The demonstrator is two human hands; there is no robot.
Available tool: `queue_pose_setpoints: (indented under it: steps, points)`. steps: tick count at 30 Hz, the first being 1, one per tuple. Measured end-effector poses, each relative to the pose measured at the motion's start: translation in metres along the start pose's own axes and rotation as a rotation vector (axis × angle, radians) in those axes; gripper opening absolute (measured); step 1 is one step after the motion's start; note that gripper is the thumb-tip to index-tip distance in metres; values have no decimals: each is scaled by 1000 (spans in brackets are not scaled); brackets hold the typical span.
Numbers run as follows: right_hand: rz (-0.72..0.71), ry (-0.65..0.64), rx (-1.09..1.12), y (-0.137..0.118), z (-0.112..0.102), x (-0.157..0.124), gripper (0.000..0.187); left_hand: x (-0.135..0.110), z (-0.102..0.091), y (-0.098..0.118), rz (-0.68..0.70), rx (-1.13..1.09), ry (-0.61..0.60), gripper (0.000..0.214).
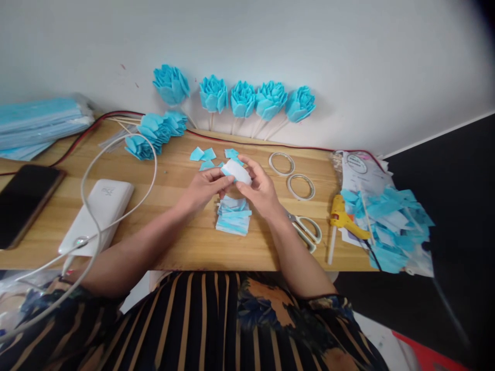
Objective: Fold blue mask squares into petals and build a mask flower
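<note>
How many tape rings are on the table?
2. One ring lies just beyond the right hand; the second ring lies beside it, nearer the scissors. More may hide under scraps.

Both hands are meeting above the middle of the wooden table. The left hand and the right hand are pinching a white-and-blue folded piece between their fingertips. A stack of cut pieces is lying just below them, toward the near edge. Scissors and a yellow glue gun are lying toward the right edge. Blue flowers are leaning along the far edge.
</note>
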State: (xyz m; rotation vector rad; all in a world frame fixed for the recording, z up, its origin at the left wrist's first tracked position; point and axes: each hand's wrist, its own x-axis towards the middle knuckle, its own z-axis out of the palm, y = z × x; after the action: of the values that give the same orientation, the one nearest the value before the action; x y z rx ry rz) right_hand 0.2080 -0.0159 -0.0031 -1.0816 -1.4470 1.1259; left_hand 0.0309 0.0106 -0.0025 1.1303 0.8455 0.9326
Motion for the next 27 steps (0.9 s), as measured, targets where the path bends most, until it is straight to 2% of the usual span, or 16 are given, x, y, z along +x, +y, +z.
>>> queue_pose_setpoints:
  steps: [3, 9, 18, 23, 27]
  points:
    - [18, -23, -6, -2, -1, 0, 62, 1, -2, -1, 10, 25, 72, 33]
    - [30, 114, 1, -3, -8, 3, 47, 2, -5, 4, 1, 97, 57, 29]
    - [41, 79, 25, 1, -7, 4, 44, 5, -6, 1, 4, 51, 91, 30]
    - [73, 94, -44, -4, -10, 2, 36, 2, -7, 7, 11, 163, 41, 28]
    - [30, 28, -25, -6, -8, 1, 41, -1, -4, 10, 112, 331, -23, 26]
